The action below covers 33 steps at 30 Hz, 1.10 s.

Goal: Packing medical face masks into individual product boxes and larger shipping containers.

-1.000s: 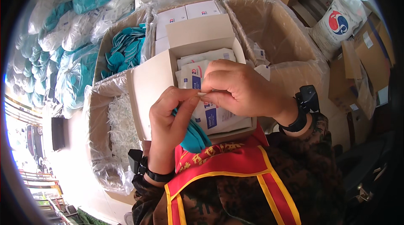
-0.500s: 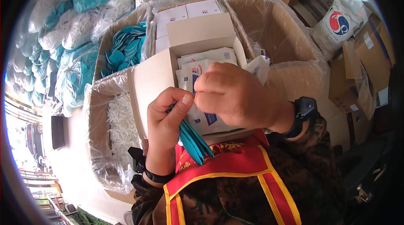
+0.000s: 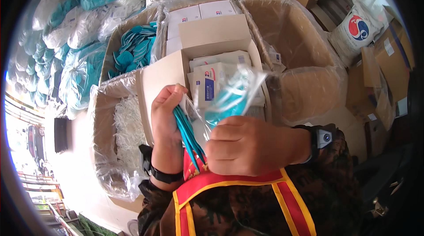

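My left hand (image 3: pixel 166 110) is closed round a small stack of folded teal face masks (image 3: pixel 187 132), which hang down from it. Thumb and finger of that hand also pinch the edge of a clear plastic packet (image 3: pixel 238 92). My right hand (image 3: pixel 240 145) grips the packet's lower part in a fist. Teal and white show through the packet, blurred by motion. Just beyond both hands stands an open white carton (image 3: pixel 163 83) with its flaps spread. Printed white packets (image 3: pixel 205 86) fill it, partly covered by the raised packet.
Plastic-lined boxes surround the carton: one with loose teal pieces (image 3: pixel 134 48), one with white strips (image 3: pixel 128 123), one with white boxes (image 3: pixel 183 15), and a deep brown one (image 3: pixel 296 37). Bagged goods (image 3: pixel 84 28) pile up at left. A white sack (image 3: pixel 355 28) and brown cartons (image 3: pixel 388 59) stand at right.
My hands have moved apart. The right hand has come down and toward me, now holding up the clear packet with teal showing. The left hand still keeps the teal masks.
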{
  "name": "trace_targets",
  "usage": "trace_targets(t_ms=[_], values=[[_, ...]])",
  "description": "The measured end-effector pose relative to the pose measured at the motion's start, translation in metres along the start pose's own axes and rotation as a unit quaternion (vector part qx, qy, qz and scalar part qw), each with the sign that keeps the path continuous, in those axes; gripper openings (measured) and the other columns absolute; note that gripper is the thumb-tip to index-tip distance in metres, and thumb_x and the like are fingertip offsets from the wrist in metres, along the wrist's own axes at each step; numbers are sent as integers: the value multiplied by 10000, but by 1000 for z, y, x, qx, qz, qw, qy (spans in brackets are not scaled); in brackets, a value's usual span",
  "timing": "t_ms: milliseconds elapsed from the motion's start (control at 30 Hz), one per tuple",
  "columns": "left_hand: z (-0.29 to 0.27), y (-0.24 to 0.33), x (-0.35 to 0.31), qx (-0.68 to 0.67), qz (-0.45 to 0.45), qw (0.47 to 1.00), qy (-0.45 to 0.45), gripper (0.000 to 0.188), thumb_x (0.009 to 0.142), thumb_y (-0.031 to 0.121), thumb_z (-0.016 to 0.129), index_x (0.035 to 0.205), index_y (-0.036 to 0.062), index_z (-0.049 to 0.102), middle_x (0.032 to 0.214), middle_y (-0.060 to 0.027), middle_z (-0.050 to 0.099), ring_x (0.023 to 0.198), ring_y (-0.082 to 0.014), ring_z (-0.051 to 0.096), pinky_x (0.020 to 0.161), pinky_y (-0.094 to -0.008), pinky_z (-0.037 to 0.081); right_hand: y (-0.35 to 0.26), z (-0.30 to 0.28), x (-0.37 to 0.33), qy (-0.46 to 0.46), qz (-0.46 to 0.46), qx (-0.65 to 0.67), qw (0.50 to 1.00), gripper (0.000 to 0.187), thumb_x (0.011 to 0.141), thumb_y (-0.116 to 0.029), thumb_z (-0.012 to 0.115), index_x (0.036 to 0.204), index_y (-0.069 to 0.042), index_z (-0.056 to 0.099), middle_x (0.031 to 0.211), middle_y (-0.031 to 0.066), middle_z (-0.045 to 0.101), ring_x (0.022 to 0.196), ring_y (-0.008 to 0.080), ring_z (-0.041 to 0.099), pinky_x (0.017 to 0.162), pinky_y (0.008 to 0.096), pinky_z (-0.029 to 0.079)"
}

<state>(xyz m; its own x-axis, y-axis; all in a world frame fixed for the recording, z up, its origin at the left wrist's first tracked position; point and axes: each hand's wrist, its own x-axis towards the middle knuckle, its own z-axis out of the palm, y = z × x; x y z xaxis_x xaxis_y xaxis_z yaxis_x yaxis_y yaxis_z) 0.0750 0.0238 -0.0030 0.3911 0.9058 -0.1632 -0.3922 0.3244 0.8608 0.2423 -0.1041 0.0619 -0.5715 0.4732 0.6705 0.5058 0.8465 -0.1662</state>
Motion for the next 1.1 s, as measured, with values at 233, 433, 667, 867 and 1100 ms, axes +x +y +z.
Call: trace_targets(t_ms=[233, 433, 667, 867, 1100], values=[[-2, -3, 12, 45, 17, 999, -12, 169, 967, 154, 606, 884, 17, 662, 717, -24, 630, 587, -87, 560, 553, -219, 458, -8, -47, -6, 54, 11, 226, 973, 98, 799, -108, 618, 875, -46, 626, 897, 71, 584, 798, 254, 602, 694, 355, 510], [14, 7, 0, 192, 101, 976, 20, 230, 870, 53, 694, 1085, 14, 625, 653, 24, 560, 583, -43, 480, 554, -189, 358, 30, -47, -12, 143, 150, 31, 978, 138, 816, 60, 673, 909, -36, 639, 842, 85, 632, 729, 224, 617, 616, 318, 473], [40, 34, -46, 348, 95, 914, -183, 101, 824, -81, 615, 859, 9, 588, 716, 45, 552, 679, -34, 486, 630, -195, 399, 47, -21, -10, 127, 161, -9, 979, 169, 782, -5, 682, 871, -39, 543, 831, 106, 549, 772, 326, 583, 663, 396, 486], [30, 46, -57, 324, 175, 922, -118, 120, 823, -77, 609, 907, 7, 622, 774, 8, 611, 651, -31, 482, 588, -190, 372, 60, -20, -25, 93, 201, -34, 975, 151, 791, 22, 709, 890, -30, 607, 828, 103, 567, 742, 306, 591, 639, 374, 485], [38, 27, -40, 422, 52, 870, -251, 120, 793, -1, 680, 912, -11, 670, 751, -28, 639, 658, -77, 532, 609, -237, 446, 50, -3, -23, 91, 151, -63, 982, 156, 749, -86, 654, 834, -52, 527, 847, 109, 527, 815, 317, 584, 705, 402, 492]])
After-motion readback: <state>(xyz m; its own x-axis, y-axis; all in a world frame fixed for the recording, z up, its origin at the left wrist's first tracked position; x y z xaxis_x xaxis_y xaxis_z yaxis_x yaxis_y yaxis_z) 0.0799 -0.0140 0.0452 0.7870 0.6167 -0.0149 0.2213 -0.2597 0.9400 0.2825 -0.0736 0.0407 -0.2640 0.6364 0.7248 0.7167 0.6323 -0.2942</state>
